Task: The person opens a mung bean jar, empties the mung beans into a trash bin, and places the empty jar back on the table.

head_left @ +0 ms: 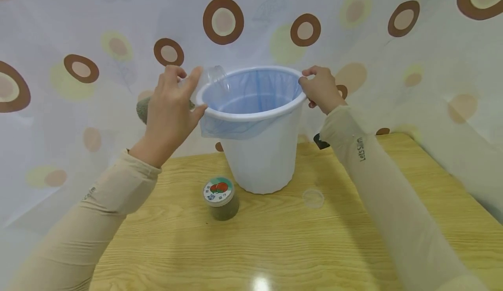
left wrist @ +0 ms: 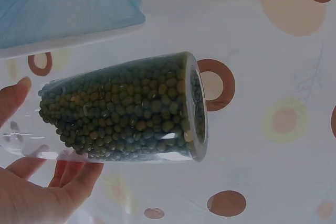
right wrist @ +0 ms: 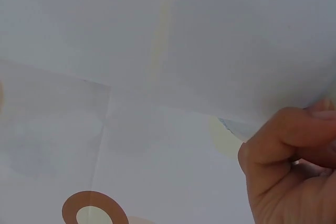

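Note:
A clear plastic jar of green mung beans lies tipped on its side in my left hand, whose thumb and fingers grip it. Its clear mouth end reaches over the left rim of a white bin, and the beans sit toward the base. A thin blue liner bag lines the bin and folds over its rim. My right hand pinches the bin's right rim; the right wrist view shows its curled fingers.
A lidded jar with dark contents and a tomato-like picture on its lid stands before the bin. Right of it lies a clear round lid on the wooden table. A small black object is partly hidden by the right sleeve. Patterned sheeting hangs behind.

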`<state>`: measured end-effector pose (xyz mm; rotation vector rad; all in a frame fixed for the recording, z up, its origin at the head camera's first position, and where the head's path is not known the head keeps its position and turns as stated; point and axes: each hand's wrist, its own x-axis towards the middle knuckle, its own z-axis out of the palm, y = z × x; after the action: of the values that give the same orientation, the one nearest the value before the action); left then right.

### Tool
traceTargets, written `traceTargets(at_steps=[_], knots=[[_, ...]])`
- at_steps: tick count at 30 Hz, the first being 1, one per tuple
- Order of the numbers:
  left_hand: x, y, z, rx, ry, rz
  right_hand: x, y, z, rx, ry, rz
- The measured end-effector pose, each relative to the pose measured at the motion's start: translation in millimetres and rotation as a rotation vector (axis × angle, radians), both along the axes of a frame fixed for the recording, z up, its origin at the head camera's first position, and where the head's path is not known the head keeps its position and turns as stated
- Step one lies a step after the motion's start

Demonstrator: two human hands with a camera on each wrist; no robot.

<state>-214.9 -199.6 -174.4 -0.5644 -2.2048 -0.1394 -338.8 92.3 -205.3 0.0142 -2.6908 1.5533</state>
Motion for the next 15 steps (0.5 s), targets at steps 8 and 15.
traceTargets(at_steps=[8, 15], knots=[[-20.7, -0.6, 11.6, -0.058, -0.059, 0.051, -0.8, 0, -0.5, -0.019, -0.004, 0.015], [-32.7, -0.3, 15.2, -0.109, -0.095, 0.081, -2.2, 1, -1.4, -0.029, -0.008, 0.028]])
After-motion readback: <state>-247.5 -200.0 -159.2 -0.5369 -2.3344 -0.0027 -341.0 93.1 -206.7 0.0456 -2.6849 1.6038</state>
